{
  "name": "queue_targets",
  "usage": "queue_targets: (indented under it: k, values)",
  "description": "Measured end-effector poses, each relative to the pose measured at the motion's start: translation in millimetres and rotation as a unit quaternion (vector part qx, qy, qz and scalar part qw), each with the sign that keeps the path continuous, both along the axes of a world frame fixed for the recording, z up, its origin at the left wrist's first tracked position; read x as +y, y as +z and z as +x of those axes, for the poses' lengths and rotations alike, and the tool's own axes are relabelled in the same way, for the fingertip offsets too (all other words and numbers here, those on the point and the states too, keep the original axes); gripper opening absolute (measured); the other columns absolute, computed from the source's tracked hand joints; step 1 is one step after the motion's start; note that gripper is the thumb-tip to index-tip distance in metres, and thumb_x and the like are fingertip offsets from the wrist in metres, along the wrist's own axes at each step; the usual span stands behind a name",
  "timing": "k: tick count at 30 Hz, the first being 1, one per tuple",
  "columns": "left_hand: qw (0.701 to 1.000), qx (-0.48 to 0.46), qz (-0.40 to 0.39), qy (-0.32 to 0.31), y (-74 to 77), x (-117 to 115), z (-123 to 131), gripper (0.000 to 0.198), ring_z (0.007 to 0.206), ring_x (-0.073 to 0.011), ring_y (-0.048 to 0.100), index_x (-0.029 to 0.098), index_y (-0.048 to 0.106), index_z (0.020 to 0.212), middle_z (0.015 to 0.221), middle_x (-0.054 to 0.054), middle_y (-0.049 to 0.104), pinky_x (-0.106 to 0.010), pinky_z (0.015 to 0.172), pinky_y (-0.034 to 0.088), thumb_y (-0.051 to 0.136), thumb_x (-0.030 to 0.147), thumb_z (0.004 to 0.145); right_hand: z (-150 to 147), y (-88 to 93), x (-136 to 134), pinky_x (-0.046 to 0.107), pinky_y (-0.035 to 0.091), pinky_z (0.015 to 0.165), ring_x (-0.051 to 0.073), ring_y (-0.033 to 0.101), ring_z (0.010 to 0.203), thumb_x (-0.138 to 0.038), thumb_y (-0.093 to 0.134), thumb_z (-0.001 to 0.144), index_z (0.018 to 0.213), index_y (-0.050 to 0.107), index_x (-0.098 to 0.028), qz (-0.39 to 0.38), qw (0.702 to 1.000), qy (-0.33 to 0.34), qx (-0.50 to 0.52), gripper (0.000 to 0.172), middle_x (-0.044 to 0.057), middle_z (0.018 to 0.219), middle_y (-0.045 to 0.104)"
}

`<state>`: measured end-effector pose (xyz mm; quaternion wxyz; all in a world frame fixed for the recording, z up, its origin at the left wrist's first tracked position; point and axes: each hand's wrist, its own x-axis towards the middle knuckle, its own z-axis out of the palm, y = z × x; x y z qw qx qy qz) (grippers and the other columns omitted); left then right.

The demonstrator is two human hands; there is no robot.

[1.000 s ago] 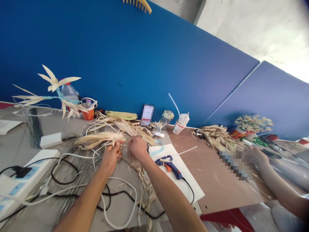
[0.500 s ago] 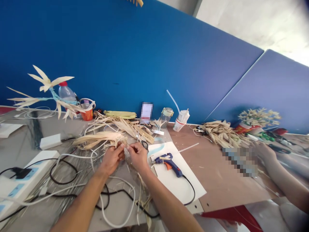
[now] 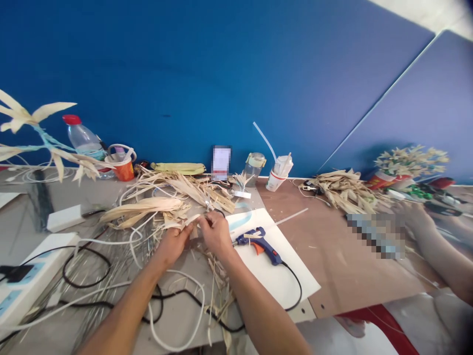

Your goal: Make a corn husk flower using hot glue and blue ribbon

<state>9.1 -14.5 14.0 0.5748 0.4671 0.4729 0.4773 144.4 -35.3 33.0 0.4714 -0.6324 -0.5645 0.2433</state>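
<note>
My left hand (image 3: pixel 175 242) and my right hand (image 3: pixel 215 232) meet over the table, both pinched on a small pale strip of dried husk (image 3: pixel 192 220) held between them. Behind my hands lies a loose pile of dried corn husks (image 3: pixel 173 197). A blue glue gun (image 3: pixel 258 242) rests on a white sheet (image 3: pixel 275 276) just right of my right hand. Thin husk scraps (image 3: pixel 218 291) trail on the table below my wrists.
White and black cables (image 3: pixel 121 291) loop across the grey table at left, by a power strip (image 3: pixel 25 286). A water bottle (image 3: pixel 83 139), an orange cup (image 3: pixel 123 170) and a husk flower (image 3: pixel 40 148) stand at back left. Another person's arm (image 3: pixel 439 256) works at right beside more husks (image 3: pixel 345 190).
My hands have drawn together and slightly toward me, off the husk pile, with a small strip between them. The camera has tilted down.
</note>
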Motion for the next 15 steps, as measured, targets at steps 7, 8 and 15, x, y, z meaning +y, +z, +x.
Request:
queue_targets:
  k: [7, 8, 15]
  values:
    - [0.996, 0.035, -0.019, -0.074, 2.3, -5, 2, 0.031, 0.045, -0.0126, 0.035, 0.02, 0.058, 0.056, 0.047, 0.003, 0.045, -0.025, 0.043, 0.027, 0.072, 0.047, 0.062, 17, 4.4, -2, 0.024, 0.044, 0.066, 0.013, 0.053, 0.067, -0.023, 0.052, 0.075, 0.091, 0.063, -0.016, 0.0, 0.992, 0.069, 0.103, 0.021, 0.001, 0.077, 0.058]
    - [0.996, 0.024, -0.02, -0.08, 2.5, -5, 2, 0.032, 0.045, -0.0124, 0.035, 0.019, 0.059, 0.058, 0.049, 0.003, 0.047, -0.025, 0.043, 0.027, 0.071, 0.048, 0.062, 16, 4.8, -4, 0.024, 0.045, 0.066, 0.012, 0.053, 0.066, -0.02, 0.053, 0.073, 0.096, 0.063, -0.016, -0.008, 0.99, 0.103, 0.1, 0.025, 0.001, 0.08, 0.058]
    - [0.993, -0.004, -0.011, -0.118, 4.7, -7, 2, 0.03, 0.046, -0.0113, 0.032, 0.02, 0.054, 0.054, 0.05, 0.004, 0.042, -0.024, 0.043, 0.026, 0.071, 0.043, 0.064, 11, 2.7, -6, 0.025, 0.045, 0.067, 0.012, 0.054, 0.068, -0.024, 0.062, 0.068, 0.097, 0.062, -0.017, -0.007, 0.978, 0.173, 0.113, 0.029, 0.0, 0.082, 0.059]
